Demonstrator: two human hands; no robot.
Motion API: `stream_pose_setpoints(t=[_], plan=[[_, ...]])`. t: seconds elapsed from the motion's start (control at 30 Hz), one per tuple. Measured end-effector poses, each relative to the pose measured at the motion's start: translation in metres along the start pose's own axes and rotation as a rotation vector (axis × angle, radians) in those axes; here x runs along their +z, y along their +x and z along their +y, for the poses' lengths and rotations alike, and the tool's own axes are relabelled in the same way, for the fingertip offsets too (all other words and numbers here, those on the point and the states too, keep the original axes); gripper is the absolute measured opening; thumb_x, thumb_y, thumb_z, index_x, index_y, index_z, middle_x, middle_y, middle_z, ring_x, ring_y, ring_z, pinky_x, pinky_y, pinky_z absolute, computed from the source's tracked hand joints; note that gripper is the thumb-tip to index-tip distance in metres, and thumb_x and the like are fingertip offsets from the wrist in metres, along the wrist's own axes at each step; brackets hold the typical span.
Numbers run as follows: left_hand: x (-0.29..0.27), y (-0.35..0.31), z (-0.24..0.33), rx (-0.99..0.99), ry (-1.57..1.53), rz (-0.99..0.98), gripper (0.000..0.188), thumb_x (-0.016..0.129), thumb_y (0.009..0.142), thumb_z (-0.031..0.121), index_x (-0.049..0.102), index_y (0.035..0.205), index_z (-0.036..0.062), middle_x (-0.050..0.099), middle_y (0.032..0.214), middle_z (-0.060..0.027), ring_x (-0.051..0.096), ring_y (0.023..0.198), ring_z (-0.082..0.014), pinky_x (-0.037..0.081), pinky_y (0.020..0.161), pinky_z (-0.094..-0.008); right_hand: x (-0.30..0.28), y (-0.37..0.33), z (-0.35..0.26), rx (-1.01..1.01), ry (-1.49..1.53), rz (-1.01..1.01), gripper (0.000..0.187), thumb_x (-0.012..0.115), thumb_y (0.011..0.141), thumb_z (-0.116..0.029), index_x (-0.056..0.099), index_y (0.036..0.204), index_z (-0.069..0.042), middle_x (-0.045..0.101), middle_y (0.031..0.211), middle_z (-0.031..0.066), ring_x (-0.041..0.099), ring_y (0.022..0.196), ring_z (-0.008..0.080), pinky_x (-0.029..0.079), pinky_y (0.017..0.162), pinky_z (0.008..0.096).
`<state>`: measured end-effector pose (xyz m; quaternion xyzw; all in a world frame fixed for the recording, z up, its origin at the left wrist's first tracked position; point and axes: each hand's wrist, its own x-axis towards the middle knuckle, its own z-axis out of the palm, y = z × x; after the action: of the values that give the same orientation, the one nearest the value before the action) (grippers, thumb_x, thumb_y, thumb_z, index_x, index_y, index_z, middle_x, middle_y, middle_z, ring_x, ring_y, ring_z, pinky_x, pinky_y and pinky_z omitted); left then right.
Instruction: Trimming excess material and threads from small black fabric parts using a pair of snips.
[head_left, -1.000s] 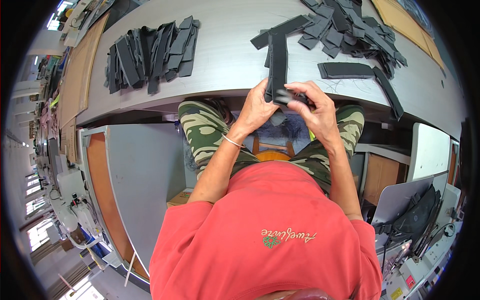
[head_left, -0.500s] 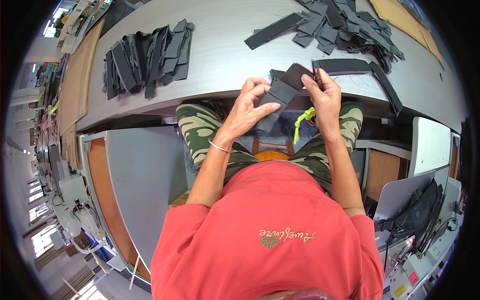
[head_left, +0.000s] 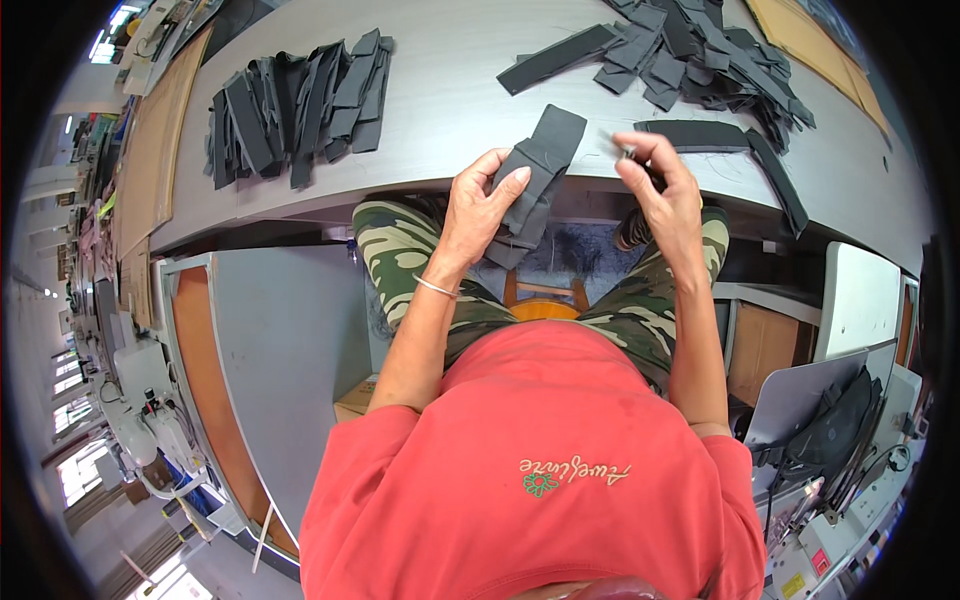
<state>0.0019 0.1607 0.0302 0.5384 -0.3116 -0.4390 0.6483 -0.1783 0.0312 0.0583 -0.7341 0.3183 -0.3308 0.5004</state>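
Here, at the table's near edge, the left hand pinches a folded dark strip between thumb and fingers, its far end over the tabletop. Right hand, apart from it: fingers curled about a small object, too blurred to name. Just beyond lies a flat strip; another overhangs the near edge. Far right, a tangled pile; left, a bunched row.
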Motion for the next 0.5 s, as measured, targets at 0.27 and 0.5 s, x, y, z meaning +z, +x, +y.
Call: stream_pose_setpoints(t=[0.27, 0.5], plan=[[-0.002, 0.002, 0.003, -0.051, 0.039, -0.088, 0.023, 0.063, 0.092, 0.015, 0.063, 0.109, -0.0002, 0.063, 0.092, 0.0006, 0.054, 0.08, -0.0039, 0.048, 0.07, -0.0204, 0.009, -0.007, -0.013, -0.105, -0.312, -0.117, 0.019, 0.071, 0.08, -0.017, 0.07, 0.098, -0.01, 0.069, 0.085, 0.0048, 0.064, 0.074, 0.0208, 0.048, 0.066, 0.0293], [-0.003, -0.001, 0.007, -0.123, -0.079, -0.159, 0.024, 0.065, 0.091, 0.012, 0.061, 0.11, -0.0013, 0.063, 0.097, -0.0009, 0.056, 0.086, -0.005, 0.047, 0.076, -0.0201, 0.009, -0.005, -0.016, -0.203, -0.32, -0.143, 0.017, 0.071, 0.078, -0.017, 0.07, 0.093, -0.009, 0.067, 0.081, 0.0048, 0.063, 0.074, 0.021, 0.048, 0.064, 0.0306]])
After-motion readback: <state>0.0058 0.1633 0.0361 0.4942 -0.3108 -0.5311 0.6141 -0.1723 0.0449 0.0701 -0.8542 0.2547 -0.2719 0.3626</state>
